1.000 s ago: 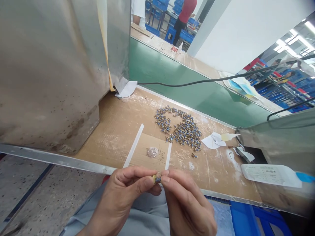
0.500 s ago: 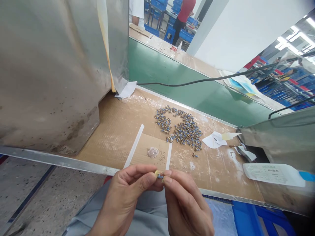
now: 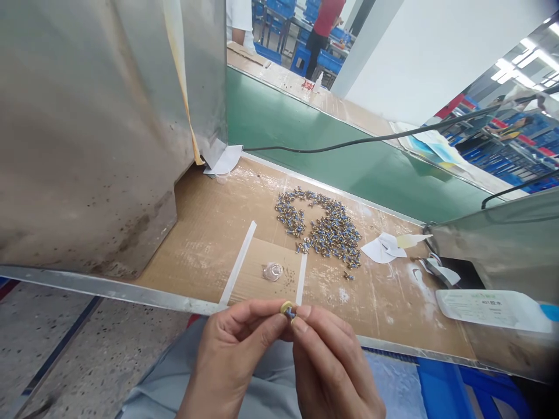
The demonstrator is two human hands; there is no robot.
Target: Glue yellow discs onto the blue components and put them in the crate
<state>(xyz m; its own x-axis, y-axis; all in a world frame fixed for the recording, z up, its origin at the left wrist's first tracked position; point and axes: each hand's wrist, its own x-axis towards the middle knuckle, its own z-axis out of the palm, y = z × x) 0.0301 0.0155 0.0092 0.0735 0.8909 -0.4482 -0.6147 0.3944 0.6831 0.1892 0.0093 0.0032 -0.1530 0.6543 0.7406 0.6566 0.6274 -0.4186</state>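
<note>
Near the table's front edge, my left hand [image 3: 238, 349] and my right hand [image 3: 334, 361] meet fingertip to fingertip. Both pinch one small blue-and-gold piece [image 3: 288, 310] with a round yellowish end; its exact kind is too small to make out. The round end lies at my left fingertips, the blue part between the two hands. Just beyond my hands, a small clear round dish [image 3: 272, 272] sits on a cardboard patch, with tiny dark specks [image 3: 289, 280] beside it. Farther off lies a pile of similar small blue-and-gold pieces [image 3: 336, 233].
White tape strips [image 3: 239, 262] flank the cardboard patch. A metal housing [image 3: 87, 139] rises at the left. On the right lie paper scraps [image 3: 382, 249], a pale nozzle-tipped bottle [image 3: 413, 240] and a white bottle [image 3: 489, 308]. A black cable [image 3: 332, 148] crosses above the table; people stand beyond.
My hands have shifted slightly to the right, still pinching the piece. Its round yellowish end now faces up more. The pile and the dish have not been moved.
</note>
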